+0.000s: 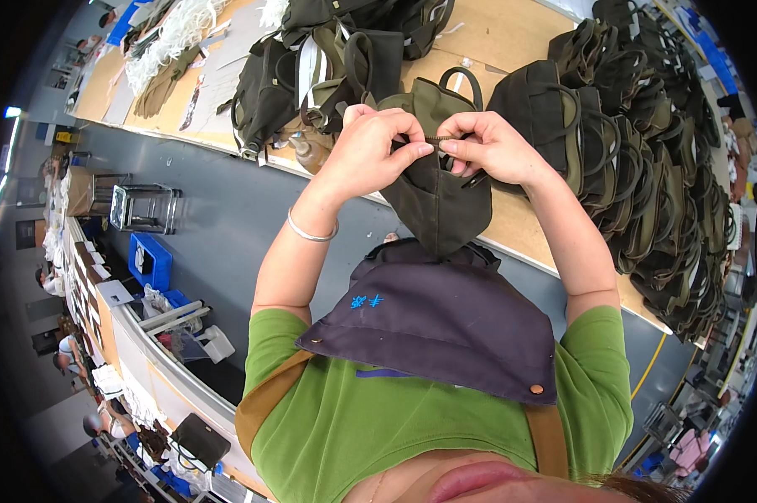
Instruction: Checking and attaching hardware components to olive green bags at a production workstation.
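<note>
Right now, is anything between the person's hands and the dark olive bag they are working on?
Nothing visible. The left hand and right hand both already pinch the top edge of the dark olive bag, held up clear of the wooden table.

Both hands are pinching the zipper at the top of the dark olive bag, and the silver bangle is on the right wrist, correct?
Not quite. The head view shows the silver bangle on the left wrist, not the right. The rest holds: the left hand and right hand both pinch the zipper at the top of the dark olive bag.
</note>
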